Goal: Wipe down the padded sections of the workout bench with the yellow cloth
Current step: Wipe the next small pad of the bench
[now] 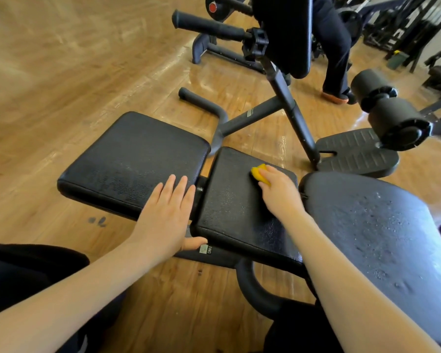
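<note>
Yellow cloth (pixel 260 174) bunched on the middle pad (pixel 242 207), toward its 1 o'clock corner, pinched under the curled fingers of the right hand (pixel 278 191). Left hand (pixel 169 212), at 9 o'clock of the cloth, lies flat with fingers spread on the left pad (pixel 133 159). Droplets remain on the right pad (pixel 377 225) at 4 o'clock: wiping appears partway done, with that pad likely outstanding.

Pebbled black vinyl on the bench pads (pixel 135 154), faintly glossy and beaded with droplets; soft yellow cloth (pixel 260 174); matt black metal frame tubing (pixel 288 103); ribbed plastic footplate (pixel 354 154); shiny varnished wood floor (pixel 61 72).
</note>
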Demonstrator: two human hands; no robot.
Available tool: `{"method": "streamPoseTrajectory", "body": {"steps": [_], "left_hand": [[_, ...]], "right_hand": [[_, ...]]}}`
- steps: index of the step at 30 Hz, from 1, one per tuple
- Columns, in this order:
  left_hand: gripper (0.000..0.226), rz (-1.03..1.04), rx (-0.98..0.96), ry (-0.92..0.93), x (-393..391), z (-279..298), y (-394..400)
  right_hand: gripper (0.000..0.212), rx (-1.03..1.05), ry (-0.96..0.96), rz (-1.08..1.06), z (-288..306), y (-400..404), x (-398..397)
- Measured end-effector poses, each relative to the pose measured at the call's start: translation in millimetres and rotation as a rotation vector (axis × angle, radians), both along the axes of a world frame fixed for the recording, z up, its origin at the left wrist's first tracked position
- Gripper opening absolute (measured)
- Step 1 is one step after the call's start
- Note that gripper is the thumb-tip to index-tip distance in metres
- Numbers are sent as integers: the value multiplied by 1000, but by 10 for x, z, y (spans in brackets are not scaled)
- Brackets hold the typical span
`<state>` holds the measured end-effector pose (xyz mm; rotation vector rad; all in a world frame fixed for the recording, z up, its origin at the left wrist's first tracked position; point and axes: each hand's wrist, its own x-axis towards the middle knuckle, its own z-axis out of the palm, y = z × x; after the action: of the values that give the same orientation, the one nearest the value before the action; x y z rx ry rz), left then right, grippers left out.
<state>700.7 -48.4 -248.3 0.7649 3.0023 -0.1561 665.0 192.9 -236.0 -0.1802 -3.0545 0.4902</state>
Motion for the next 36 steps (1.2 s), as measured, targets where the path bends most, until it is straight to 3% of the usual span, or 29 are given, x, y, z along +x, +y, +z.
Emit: {"method": "streamPoseTrajectory", "body": {"steps": [4,8,12,20,24,32,36], "left_hand": [[107,1,-21,-1,5,27,11],[107,-2,-39,-2,10,28,7],[109,-23,58,29,11,10,-19],[108,-24,44,26,3,-5,-29],[108,-29,48,15,13,4,-27],[106,-13,15,19,17,33,-6],[107,-14,26,5,23,45,-13]], "right_hand": [[44,5,-19,139,44,-607,-163],[45,-55,-15,192,27,-610,-147],[44,-132,-14,83,-17,-255,50],[39,-163,35,-196,50,273,569],[46,-32,-68,-87,12,-101,387],[47,-55,-54,278,101,-810,357],[47,-118,-59,212,80,-502,536]]}}
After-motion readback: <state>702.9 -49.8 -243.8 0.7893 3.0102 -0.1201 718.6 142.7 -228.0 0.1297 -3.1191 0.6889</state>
